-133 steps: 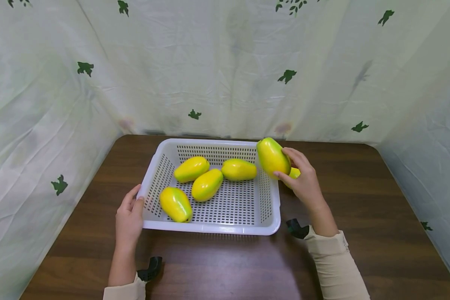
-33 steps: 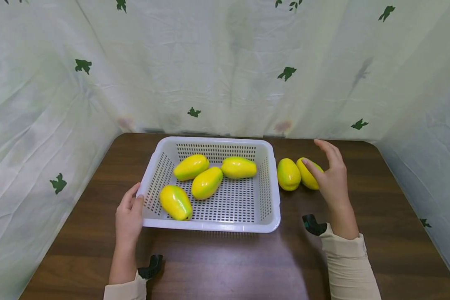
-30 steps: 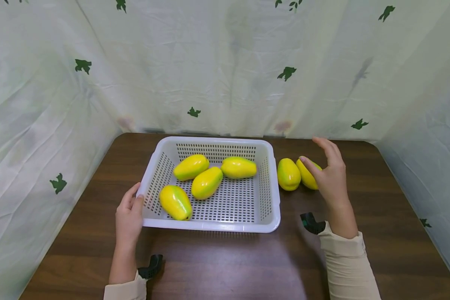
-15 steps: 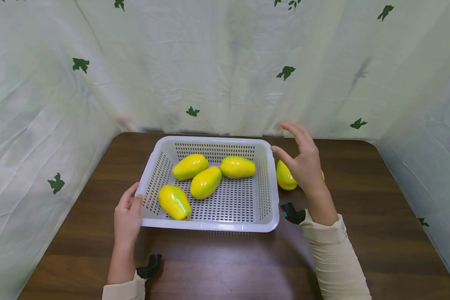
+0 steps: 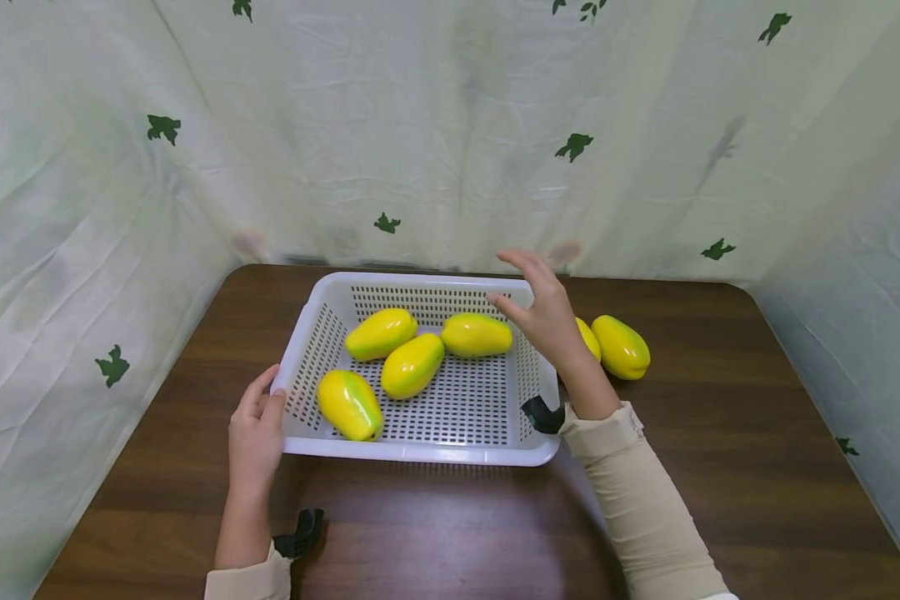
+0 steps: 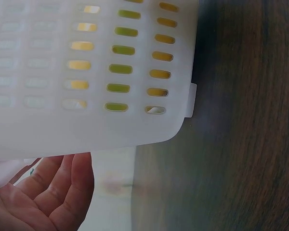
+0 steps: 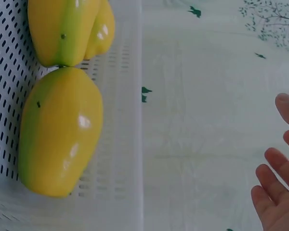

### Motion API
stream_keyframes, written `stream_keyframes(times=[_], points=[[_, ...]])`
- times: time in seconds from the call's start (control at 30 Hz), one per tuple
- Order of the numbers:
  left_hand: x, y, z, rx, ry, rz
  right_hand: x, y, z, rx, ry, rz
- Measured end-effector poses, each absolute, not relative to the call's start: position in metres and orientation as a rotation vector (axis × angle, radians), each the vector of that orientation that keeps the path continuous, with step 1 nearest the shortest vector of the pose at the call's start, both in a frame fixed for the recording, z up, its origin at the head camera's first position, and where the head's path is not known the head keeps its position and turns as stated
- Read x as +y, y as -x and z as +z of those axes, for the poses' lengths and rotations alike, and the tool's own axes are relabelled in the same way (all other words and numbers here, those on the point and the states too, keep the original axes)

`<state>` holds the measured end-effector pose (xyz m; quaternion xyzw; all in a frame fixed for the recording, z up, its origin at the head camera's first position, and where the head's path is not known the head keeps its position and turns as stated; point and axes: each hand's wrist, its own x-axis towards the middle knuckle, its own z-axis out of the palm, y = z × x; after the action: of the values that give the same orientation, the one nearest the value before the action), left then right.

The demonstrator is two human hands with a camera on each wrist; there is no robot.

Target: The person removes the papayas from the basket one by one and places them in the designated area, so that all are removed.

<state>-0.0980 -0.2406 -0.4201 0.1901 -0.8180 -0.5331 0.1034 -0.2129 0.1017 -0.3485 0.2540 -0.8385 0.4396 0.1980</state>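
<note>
A white perforated plastic basket (image 5: 450,454) stands on the table with several glossy yellow-green fruits, mango- or papaya-like, inside. My left hand (image 5: 257,433) grips its left rim, thumb on top; in the left wrist view its fingers (image 6: 79,187) curl under the edge. Over the basket's right end hovers my right hand (image 5: 547,321), thumb and fingers spread, holding nothing. Nearest to it is the right-hand fruit (image 5: 477,335) in the basket, large in the right wrist view as a fruit (image 7: 61,132). Two more fruits lie outside on the right, one a fully visible fruit (image 5: 620,347), the other partly hidden by my wrist.
The brown wooden table (image 5: 720,467) has a pale curtain (image 5: 450,150) with green leaf prints behind it and at both sides. A black wrist mount (image 5: 543,414) on my right sleeve overhangs the basket's right rim; another black mount (image 5: 300,533) sits at my left wrist.
My right hand set a fruit down on the table right of the basket, let it go, then moved left over the basket's right end. My left hand and the basket stayed put.
</note>
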Motion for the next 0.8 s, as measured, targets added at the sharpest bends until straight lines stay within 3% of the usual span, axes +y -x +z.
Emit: stream_keyframes(times=[0.8], points=[[-0.239,0.097,-0.420,-2.397,-0.579,-1.590,0.083,0.240,-0.382,-2.804,-0.719,1.356]])
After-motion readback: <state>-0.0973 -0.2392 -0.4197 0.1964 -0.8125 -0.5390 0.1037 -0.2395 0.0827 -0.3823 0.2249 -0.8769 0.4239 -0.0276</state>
